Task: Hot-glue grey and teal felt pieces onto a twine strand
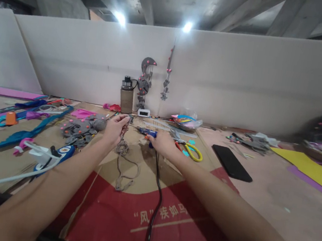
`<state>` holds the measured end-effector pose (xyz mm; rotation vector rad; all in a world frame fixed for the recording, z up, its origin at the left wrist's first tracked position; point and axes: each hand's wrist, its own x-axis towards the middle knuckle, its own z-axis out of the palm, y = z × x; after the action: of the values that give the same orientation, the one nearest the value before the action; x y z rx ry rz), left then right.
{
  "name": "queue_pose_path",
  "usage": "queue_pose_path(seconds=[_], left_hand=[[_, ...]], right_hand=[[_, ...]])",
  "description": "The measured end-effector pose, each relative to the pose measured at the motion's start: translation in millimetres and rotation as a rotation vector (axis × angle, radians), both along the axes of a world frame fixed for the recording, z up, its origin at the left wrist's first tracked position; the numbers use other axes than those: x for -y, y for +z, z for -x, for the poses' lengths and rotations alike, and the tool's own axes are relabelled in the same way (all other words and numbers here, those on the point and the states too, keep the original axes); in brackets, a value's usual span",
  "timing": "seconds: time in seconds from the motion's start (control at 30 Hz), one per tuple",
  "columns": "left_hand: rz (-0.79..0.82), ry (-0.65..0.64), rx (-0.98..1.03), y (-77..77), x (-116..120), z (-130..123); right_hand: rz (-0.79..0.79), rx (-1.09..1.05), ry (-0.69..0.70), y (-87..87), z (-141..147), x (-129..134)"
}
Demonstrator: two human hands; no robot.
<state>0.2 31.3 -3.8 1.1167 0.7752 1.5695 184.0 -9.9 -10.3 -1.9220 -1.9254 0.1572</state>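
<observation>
My left hand [115, 129] pinches a small grey piece [130, 119], its exact shape too small to make out. Below that hand, a tangle of grey cord [122, 147] hangs down and trails over the cardboard. My right hand [162, 141] is wrapped round a blue glue gun [151, 133], whose nozzle points left toward the grey piece without touching it. A black cable [156, 191] runs from the glue gun to the near edge. Just right of my right hand lie yellow-handled scissors [194, 152].
Grey felt pieces with pink dots [78, 128] lie left. Nearby are a power strip [64, 151] and blue felt strips [30, 135]. A bottle [126, 98] and small clock [143, 112] stand by the white partition [229, 74]. At right are a phone [231, 163] and yellow sheet [311, 168].
</observation>
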Motion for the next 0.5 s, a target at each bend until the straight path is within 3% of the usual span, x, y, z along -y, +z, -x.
queue_pose_path(seconds=[0.1, 0.27, 0.4, 0.5], left_hand=[[-0.031, 0.000, -0.042, 1.3, 7, -7], [-0.005, -0.026, -0.060, 2.8, 11, -11], [0.014, -0.025, -0.041, 3.7, 10, -10], [0.020, 0.002, -0.033, 3.6, 8, -7]], right_hand=[[0.091, -0.019, -0.050, -15.8, 7, -2], [0.128, -0.151, -0.049, -22.0, -1, -16], [0.057, -0.260, -0.041, -26.9, -9, -16], [-0.158, -0.455, -0.007, -28.2, -4, -6]])
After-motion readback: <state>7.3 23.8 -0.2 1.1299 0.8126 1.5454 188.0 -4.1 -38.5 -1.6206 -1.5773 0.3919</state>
